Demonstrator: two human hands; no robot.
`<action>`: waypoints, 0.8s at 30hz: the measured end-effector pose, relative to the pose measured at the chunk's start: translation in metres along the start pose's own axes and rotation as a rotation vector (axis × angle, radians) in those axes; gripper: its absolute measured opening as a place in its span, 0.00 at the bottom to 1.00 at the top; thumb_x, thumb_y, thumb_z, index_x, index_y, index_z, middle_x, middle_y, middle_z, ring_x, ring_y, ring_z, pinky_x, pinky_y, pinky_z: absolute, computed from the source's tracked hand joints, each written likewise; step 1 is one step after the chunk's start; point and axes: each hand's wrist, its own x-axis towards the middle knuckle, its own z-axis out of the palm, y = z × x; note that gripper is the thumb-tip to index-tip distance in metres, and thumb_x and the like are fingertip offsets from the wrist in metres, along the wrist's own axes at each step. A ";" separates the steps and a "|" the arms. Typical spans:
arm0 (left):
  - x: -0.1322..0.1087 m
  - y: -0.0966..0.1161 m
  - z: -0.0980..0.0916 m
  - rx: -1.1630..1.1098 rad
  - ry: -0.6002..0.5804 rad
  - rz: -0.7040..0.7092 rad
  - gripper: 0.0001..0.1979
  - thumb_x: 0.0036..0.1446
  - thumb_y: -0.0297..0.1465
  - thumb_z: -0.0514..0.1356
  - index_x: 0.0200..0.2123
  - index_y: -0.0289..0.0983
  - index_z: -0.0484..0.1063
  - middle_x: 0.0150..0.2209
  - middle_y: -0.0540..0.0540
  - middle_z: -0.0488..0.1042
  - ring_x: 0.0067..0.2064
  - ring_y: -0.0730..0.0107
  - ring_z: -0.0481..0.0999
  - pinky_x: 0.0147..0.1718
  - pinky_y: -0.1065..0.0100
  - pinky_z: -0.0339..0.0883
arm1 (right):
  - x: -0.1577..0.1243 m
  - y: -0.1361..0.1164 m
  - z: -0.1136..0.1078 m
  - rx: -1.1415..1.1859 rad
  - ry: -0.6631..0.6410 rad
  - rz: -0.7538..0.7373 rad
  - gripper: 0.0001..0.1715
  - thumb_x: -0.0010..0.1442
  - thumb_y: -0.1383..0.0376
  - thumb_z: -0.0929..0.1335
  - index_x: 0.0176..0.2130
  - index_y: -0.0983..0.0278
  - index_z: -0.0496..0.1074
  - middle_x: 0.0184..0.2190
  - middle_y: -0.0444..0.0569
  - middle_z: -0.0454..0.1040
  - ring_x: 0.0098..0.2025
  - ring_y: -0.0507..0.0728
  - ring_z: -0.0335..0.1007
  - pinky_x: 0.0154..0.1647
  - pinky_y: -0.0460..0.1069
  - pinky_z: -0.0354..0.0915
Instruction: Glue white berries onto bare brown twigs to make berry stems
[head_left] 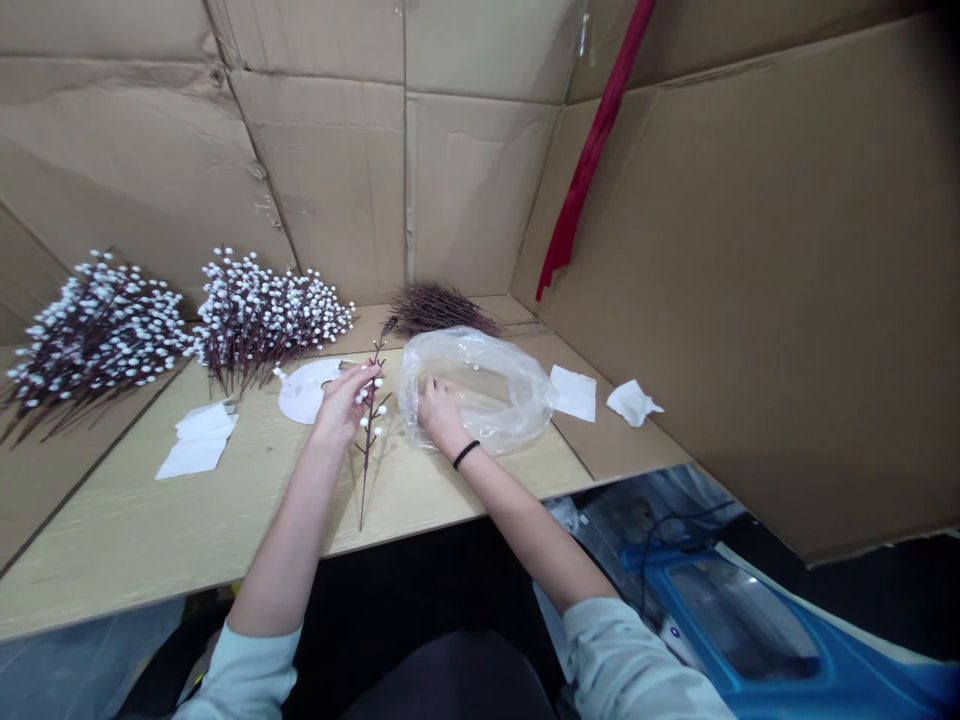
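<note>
Between the thumb and fingers of my left hand (346,402) is a brown twig (368,450) with several white berries, held upright above the table. My right hand (440,410), a black band on its wrist, reaches into a clear plastic bag (517,405) lying with its mouth spread. Its fingers are bent together inside the bag; what they pinch, if anything, is too small to make out. Just behind my left hand lies a white disc (298,392) with a hole in it.
Two heaps of white-berried twigs, one far left (97,335) and one nearer (262,310), rest by the cardboard wall (322,180). Bare brown twigs (439,308) lie behind the bag. White papers (199,440) are on the table. A red ribbon (592,160) hangs at right.
</note>
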 end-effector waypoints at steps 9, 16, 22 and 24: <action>-0.001 0.000 0.000 -0.004 0.003 0.001 0.13 0.29 0.26 0.68 0.25 0.34 0.73 0.24 0.50 0.72 0.23 0.80 0.67 0.20 0.77 0.58 | -0.007 0.007 -0.016 0.038 0.056 0.148 0.20 0.59 0.74 0.54 0.47 0.65 0.65 0.42 0.59 0.67 0.42 0.59 0.65 0.40 0.53 0.61; 0.001 0.001 0.000 -0.027 -0.001 -0.025 0.14 0.28 0.26 0.68 0.25 0.34 0.72 0.24 0.50 0.72 0.24 0.78 0.68 0.22 0.76 0.60 | -0.027 0.017 -0.037 0.162 0.007 0.610 0.22 0.58 0.76 0.53 0.40 0.66 0.70 0.40 0.60 0.68 0.43 0.63 0.66 0.41 0.64 0.60; 0.001 0.001 -0.001 -0.048 -0.004 -0.030 0.15 0.28 0.27 0.69 0.25 0.34 0.73 0.24 0.50 0.72 0.25 0.79 0.68 0.21 0.77 0.59 | -0.027 0.026 -0.037 0.308 0.023 0.634 0.19 0.60 0.71 0.55 0.41 0.68 0.71 0.39 0.61 0.69 0.43 0.61 0.68 0.44 0.57 0.61; 0.001 0.001 -0.001 -0.057 0.003 -0.034 0.15 0.28 0.27 0.69 0.26 0.34 0.73 0.25 0.50 0.73 0.25 0.78 0.68 0.21 0.77 0.60 | -0.026 0.027 -0.037 0.316 0.032 0.643 0.19 0.60 0.72 0.55 0.41 0.68 0.71 0.39 0.61 0.70 0.43 0.62 0.69 0.44 0.56 0.61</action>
